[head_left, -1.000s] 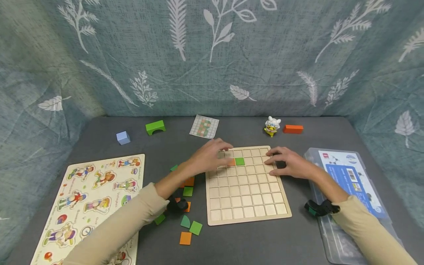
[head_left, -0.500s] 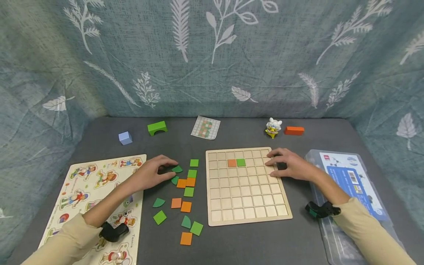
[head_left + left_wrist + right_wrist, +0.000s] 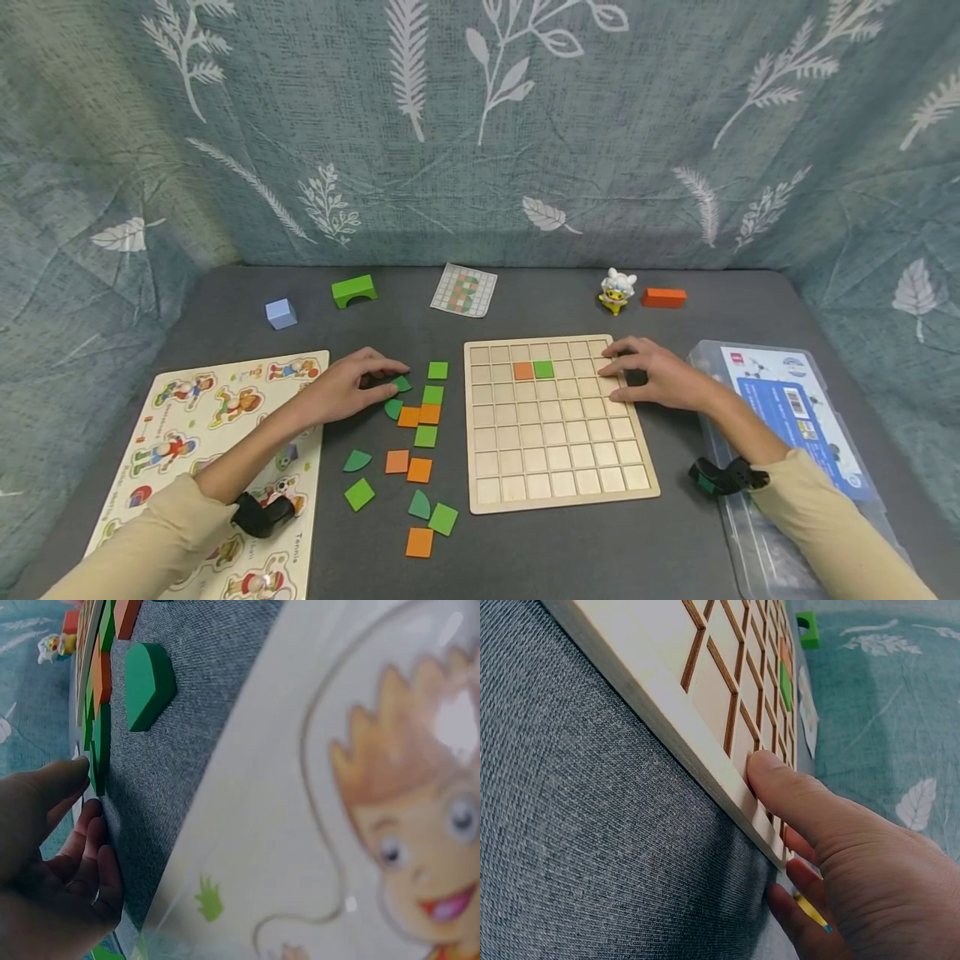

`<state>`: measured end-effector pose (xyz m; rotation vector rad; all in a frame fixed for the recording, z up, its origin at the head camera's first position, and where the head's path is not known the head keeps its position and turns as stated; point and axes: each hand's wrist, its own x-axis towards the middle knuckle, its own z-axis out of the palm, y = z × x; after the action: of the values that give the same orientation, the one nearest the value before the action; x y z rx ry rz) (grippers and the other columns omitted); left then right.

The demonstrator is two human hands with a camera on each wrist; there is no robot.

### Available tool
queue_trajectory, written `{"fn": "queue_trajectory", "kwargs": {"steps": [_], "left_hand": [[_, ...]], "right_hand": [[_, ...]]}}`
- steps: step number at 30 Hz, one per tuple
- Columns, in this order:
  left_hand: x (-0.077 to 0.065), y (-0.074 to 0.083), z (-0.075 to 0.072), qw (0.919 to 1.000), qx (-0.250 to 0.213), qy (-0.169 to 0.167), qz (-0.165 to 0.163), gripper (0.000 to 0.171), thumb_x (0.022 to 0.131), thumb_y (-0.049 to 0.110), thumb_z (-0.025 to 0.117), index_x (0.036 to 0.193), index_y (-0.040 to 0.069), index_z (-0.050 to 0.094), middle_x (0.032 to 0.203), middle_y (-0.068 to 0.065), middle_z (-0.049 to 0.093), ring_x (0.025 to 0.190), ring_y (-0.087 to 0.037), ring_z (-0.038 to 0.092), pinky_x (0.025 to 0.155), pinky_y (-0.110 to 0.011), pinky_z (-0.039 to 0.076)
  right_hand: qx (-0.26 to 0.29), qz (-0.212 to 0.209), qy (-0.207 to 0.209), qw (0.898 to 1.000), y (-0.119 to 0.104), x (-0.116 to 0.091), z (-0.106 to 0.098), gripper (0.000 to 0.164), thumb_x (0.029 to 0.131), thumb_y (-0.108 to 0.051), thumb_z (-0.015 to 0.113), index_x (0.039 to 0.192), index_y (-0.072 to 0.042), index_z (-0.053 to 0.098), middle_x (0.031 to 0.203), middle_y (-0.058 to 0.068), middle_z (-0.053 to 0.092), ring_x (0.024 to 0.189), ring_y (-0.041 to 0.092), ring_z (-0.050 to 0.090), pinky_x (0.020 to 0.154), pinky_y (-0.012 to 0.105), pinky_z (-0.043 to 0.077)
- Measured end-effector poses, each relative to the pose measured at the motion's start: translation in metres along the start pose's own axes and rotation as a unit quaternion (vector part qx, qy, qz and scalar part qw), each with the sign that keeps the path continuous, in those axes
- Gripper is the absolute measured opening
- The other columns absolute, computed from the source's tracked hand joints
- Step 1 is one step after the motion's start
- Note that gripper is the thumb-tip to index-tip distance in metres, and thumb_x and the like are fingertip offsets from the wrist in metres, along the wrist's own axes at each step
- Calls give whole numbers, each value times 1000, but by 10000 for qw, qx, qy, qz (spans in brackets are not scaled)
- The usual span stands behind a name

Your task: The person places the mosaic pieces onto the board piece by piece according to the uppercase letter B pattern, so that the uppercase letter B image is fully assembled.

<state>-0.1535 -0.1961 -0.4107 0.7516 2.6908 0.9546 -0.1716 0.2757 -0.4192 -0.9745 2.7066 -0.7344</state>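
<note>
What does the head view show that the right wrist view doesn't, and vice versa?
Only the head view: the left hand at the loose tiles, the picture puzzle board, the pale blue block and the clear plastic case.
Only the right wrist view: the outer side face of the grid board's right edge.
Both: the right hand touching that board, its orange tile and green tile, and the green arch block.

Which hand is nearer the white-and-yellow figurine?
Right. The right hand is at the grid board's right edge, just nearer the person than the figurine; the left hand is well to its left, beside a dark green tile.
</note>
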Motion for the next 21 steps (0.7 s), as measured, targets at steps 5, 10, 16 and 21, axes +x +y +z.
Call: {"fn": "queue_trajectory", "kwargs": {"steps": [5,10,16,21], "left_hand": [[1,0,0,10000,72,-1,-35,32,92,14,66,123,7,67,104,-9,61,88,-15,54,72,-28,44],[3,-1,0,9999,154,-12,2,32,91,16,67,122,8,68,101,-8,60,83,-13,50,69,-26,42],[5,-1,1,9996,275,-4,10,27,89,15,69,116,8,70,100,-7,60,79,-13,49,69,-26,42],[12,4,-1,9996,290,-19,-32,13,85,11,73,95,6,67,85,-4,63,74,-10,54,68,-25,46]], "right_hand": [[6,-6,18,10000,1,0,1,36,81,-23,78,115,-12,72,131,16,56,123,38,49,95,56,43],[19,18,9,10000,0,0,1,36,81,-23,78,115,-12,72,131,16,56,123,38,49,96,57,42],[-12,9,18,10000,1,-1,0,37,82,-23,78,116,-11,71,131,17,56,123,38,49,96,57,42],[22,1,6,10000,1,0,1,37,82,-24,77,116,-12,71,132,16,56,124,38,49,96,57,42]]}}
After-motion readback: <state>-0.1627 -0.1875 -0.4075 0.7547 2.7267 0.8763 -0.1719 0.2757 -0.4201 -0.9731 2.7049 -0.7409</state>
